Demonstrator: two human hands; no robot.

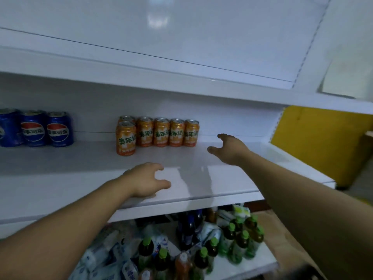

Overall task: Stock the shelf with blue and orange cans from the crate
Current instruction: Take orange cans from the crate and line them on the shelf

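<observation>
Several orange cans (pixel 161 132) stand in a row at the back of the white shelf (pixel 80 170), with one more orange can (pixel 125 138) in front at the row's left end. Three blue cans (pixel 36 128) stand at the far left of the same shelf. My left hand (pixel 147 178) hovers over the shelf's front part, fingers apart, holding nothing. My right hand (pixel 230 148) reaches further in, just right of the orange row, fingers spread and empty. The crate is out of view.
An upper shelf (pixel 181 77) overhangs the cans. Below, a lower shelf holds green-capped bottles (pixel 238 243), dark bottles and white packets. A yellow panel (pixel 314 142) stands to the right of the shelf unit.
</observation>
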